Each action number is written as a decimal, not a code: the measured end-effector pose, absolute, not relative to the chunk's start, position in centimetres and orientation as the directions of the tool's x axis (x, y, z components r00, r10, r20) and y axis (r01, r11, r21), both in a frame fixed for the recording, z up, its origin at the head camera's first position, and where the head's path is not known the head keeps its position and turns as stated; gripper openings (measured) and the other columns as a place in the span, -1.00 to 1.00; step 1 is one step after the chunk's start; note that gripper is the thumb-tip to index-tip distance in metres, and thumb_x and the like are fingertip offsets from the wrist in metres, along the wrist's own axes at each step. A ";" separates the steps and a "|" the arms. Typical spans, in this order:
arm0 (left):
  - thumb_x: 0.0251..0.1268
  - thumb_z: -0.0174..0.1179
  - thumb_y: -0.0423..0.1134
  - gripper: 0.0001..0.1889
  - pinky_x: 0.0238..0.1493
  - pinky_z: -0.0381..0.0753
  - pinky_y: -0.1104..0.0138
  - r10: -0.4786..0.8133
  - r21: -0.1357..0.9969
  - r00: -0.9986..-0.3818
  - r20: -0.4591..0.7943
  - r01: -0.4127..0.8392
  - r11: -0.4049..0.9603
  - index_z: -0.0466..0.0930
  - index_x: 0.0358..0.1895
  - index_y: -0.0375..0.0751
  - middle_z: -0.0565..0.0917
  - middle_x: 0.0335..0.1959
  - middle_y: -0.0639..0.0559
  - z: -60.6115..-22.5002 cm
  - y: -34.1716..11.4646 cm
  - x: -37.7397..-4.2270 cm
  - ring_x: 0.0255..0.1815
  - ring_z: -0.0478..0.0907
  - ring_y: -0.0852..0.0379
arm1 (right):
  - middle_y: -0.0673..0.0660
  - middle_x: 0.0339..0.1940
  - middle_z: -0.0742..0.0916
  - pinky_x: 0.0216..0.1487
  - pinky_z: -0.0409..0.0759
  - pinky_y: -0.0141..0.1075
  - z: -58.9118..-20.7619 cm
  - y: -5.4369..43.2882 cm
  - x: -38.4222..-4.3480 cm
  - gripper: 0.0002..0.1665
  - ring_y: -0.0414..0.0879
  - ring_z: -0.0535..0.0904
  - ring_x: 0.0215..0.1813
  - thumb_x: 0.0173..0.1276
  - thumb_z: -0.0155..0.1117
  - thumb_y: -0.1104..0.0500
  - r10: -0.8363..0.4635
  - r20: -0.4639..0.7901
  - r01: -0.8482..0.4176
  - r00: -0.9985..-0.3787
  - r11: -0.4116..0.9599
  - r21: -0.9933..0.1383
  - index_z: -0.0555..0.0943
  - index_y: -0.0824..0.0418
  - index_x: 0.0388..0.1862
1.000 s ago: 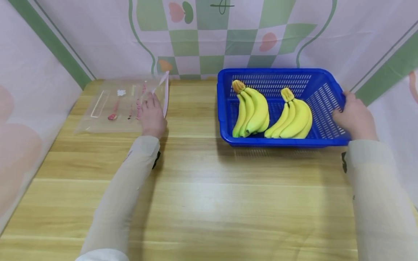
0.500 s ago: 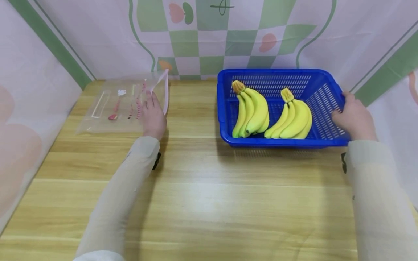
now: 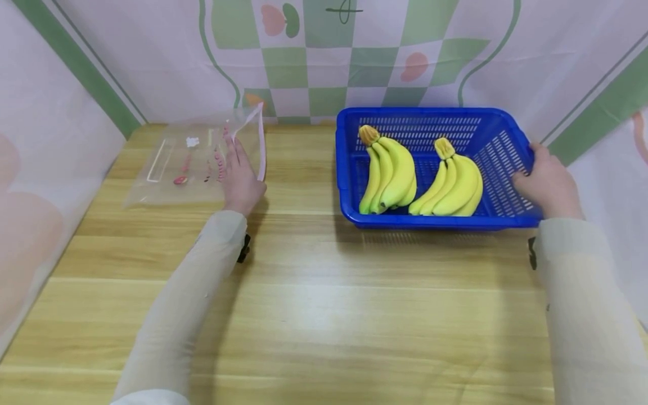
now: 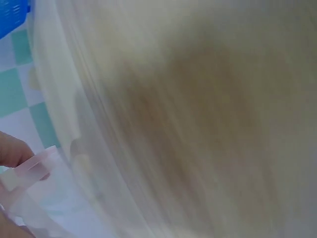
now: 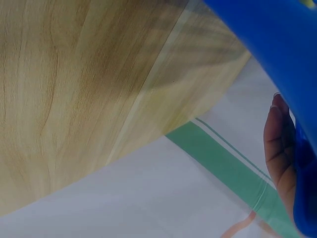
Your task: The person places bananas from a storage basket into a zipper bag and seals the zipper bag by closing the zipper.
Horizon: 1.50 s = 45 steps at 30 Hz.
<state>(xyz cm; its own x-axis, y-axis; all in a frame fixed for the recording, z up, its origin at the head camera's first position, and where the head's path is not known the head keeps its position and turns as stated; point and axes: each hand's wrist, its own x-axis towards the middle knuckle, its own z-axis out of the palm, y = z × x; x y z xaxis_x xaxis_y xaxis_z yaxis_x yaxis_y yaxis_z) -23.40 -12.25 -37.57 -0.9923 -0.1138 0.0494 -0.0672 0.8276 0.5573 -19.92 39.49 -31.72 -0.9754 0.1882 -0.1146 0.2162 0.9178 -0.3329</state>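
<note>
My left hand (image 3: pixel 241 183) lies over the mouth end of a clear zip bag (image 3: pixel 169 163) with pink print, its fingers straight and touching the plastic. In the left wrist view, fingertips (image 4: pixel 14 150) show beside the bag's pale pink edge (image 4: pixel 37 163); whether they are inside the mouth I cannot tell. On the right, my right hand (image 3: pixel 552 183) grips the end rim of a blue plastic basket (image 3: pixel 430 222), thumb inside and fingers (image 5: pixel 277 144) curled beneath it outside. Two bunches of bananas, one on the left (image 3: pixel 397 171) and one on the right (image 3: pixel 458 185), lie in the basket.
Both the bag and the basket are at the back of a wooden table (image 3: pixel 314 315). Behind the table hangs a white and green checked cloth (image 3: pixel 329 67), with more cloth along both sides.
My left hand's fingers have straightened and its thumb has spread to the right. The bag has slid slightly right, its pink edge a little higher. The right hand and basket have barely moved.
</note>
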 end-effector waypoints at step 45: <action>-0.10 0.11 -0.59 0.12 0.13 0.59 0.03 -0.218 0.797 -0.973 0.073 -0.075 0.600 -0.37 0.55 -0.11 -0.36 0.60 0.07 -36.5 -12.3 -23.6 0.60 -0.31 -0.08 | 0.61 0.34 0.29 0.27 0.14 0.42 -31.2 36.6 -19.3 -0.36 0.53 0.18 0.32 0.40 -0.19 0.11 0.069 0.100 0.029 -0.993 0.934 -0.357 0.26 0.41 0.39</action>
<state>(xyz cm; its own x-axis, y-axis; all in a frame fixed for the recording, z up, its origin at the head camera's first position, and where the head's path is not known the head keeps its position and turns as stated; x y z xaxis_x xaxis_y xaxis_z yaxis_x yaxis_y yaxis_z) -23.56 -12.27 -36.55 -0.9732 -0.2183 0.0725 -0.0751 0.5996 0.7968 -19.34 36.58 -31.19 -0.9925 0.0694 0.1002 0.0292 0.9337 -0.3569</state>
